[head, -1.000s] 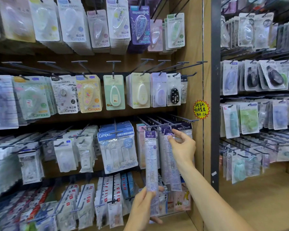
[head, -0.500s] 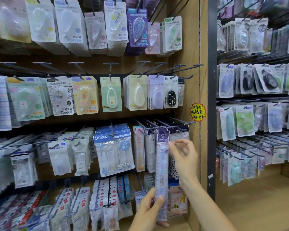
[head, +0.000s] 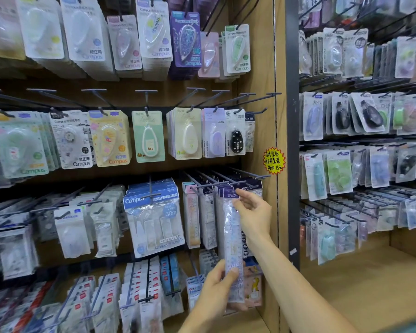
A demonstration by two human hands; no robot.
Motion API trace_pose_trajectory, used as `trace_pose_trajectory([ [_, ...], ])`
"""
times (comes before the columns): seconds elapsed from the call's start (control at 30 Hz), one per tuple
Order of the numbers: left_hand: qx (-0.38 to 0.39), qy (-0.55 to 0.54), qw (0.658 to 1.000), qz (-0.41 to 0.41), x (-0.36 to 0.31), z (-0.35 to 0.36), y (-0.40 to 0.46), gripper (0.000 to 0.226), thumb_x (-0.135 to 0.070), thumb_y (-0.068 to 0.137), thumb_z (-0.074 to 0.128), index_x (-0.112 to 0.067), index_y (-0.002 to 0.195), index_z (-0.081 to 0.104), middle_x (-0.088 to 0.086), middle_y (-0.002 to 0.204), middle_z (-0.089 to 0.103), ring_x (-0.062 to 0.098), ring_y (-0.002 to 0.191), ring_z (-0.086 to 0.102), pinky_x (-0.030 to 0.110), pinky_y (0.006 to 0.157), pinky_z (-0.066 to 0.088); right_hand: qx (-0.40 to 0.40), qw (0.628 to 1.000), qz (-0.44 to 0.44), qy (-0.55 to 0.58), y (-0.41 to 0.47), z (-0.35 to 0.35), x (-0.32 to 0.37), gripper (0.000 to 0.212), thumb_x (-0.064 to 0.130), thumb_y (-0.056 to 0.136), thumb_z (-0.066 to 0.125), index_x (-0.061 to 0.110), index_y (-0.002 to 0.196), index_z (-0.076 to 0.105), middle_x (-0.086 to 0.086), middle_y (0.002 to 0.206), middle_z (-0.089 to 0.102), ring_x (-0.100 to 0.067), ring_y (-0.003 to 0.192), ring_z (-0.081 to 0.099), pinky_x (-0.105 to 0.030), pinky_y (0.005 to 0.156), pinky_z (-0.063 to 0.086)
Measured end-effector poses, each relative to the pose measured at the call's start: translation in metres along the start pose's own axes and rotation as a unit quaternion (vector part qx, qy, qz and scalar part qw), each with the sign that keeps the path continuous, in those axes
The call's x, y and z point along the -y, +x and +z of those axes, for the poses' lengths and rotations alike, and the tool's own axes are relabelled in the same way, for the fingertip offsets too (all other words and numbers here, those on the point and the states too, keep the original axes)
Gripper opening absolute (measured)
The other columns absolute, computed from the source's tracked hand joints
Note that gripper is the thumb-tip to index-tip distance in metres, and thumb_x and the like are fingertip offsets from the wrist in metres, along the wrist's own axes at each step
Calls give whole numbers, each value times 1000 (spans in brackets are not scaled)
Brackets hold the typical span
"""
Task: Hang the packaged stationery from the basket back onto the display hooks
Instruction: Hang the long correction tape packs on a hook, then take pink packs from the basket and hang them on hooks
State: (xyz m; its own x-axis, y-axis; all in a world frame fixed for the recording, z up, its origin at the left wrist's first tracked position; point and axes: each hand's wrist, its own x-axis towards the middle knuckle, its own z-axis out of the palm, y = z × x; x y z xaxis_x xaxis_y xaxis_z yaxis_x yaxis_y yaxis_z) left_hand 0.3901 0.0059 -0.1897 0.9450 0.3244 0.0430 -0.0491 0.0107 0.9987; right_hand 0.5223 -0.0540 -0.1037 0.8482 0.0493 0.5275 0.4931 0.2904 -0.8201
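The long clear plastic ruler pack with purple header (head: 233, 236) looks nearly hung: the right hand (head: 253, 213) pinches its top at the dark metal hook (head: 220, 185), the left hand (head: 217, 290) grips its bottom, and the basket is not visible.

Clear speckled ruler pack (head: 233, 239) with purple header; beside it, left, blue-topped Campus refill bag (head: 154, 215); yellow starburst sign (head: 274, 160) above right.

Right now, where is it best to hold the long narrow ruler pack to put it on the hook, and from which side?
Hold the long ruler pack at both ends, as the hands do: right hand pinching its purple header from the right, left hand gripping the bottom from below. It is long, thin and upright, so it probably swings without a lower grip, and the header must meet the hook.
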Motion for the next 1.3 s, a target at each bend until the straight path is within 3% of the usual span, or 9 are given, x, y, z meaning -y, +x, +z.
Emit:
trace_pose_trajectory([
  [0.1, -12, 46, 999, -12, -3, -1, 3, 23, -31, 108, 52, -16, 125, 59, -2, 110, 66, 9, 81, 75, 45, 68, 66, 0, 999, 0, -42, 11, 10, -5, 29, 6, 91, 73, 22, 116, 74, 12, 99, 72, -1, 92, 66, -11, 72, 51],
  [0.23, -69, 167, 983, 4, 3, -10, 9, 30, -45, 103, 55, -29, 127, 50, -12, 126, 56, 11, 115, 59, 46, 99, 59, -13, 990, -31, -139, 25, 29, -14, 28, 6, 90, 73, 20, 114, 74, 1, 104, 71, -7, 86, 65, -16, 72, 53],
  [0.33, -101, 193, 976, 15, 10, -21, 9, 55, -43, 103, 55, -30, 153, 35, -7, 146, 49, 12, 123, 57, 40, 101, 57, -20, 973, -79, -216, 30, 41, -20, 26, 4, 90, 72, 16, 114, 74, -3, 108, 63, -16, 87, 64, -24, 75, 55],
  [0.6, -99, 270, 957, 39, 20, -46, 0, 55, -45, 105, 53, -32, 156, 36, -7, 156, 45, 12, 136, 51, 32, 114, 43, -67, 954, -103, -274, 23, 51, -29, 32, 8, 89, 74, 14, 121, 73, 3, 107, 54, -19, 102, 54, -28, 85, 47],
  [0.77, -79, 323, 941, 65, 40, -70, -25, 54, -51, 104, 50, -34, 154, 38, -9, 155, 48, 9, 136, 50, 38, 116, 43, -75, 969, -101, -214, -17, 34, -19, 33, 12, 89, 76, 18, 119, 67, 0, 112, 62, -9, 90, 55, -24, 82, 45],
  [0.87, -93, 390, 914, 57, 65, -92, -56, 52, -55, 102, 46, -37, 151, 41, -3, 145, 56, 15, 128, 57, 44, 111, 46, 12, 975, -75, -210, -79, 20, -34, 28, 24, 87, 79, 24, 112, 67, 5, 102, 67, -8, 82, 61, -29, 80, 54],
  [0.97, -94, 457, 884, 33, 99, -115, -99, 49, -45, 104, 52, -30, 150, 45, 3, 143, 58, 22, 130, 55, 34, 110, 42, 169, 963, 18, -211, -169, 10, -59, 24, 28, 84, 81, 30, 104, 67, 8, 96, 72, -12, 83, 68, -31, 79, 56],
  [1.1, -68, 511, 856, -26, 153, -148, -169, 48, -46, 103, 50, -31, 148, 47, 5, 144, 58, 24, 134, 54, 40, 110, 44, 320, 914, 143, -204, -290, -7, -97, 26, 28, 83, 83, 32, 103, 67, 11, 93, 71, -13, 81, 69, -32, 80, 57],
  [1.3, -16, 531, 830, -170, 229, -180, -249, 63, -65, 95, 40, -39, 152, 41, 4, 140, 57, 25, 129, 57, 38, 107, 48, 436, 802, 312, -263, -394, -48, -147, 35, 35, 87, 79, 29, 120, 67, 14, 105, 67, -8, 94, 66, -31, 91, 56],
])
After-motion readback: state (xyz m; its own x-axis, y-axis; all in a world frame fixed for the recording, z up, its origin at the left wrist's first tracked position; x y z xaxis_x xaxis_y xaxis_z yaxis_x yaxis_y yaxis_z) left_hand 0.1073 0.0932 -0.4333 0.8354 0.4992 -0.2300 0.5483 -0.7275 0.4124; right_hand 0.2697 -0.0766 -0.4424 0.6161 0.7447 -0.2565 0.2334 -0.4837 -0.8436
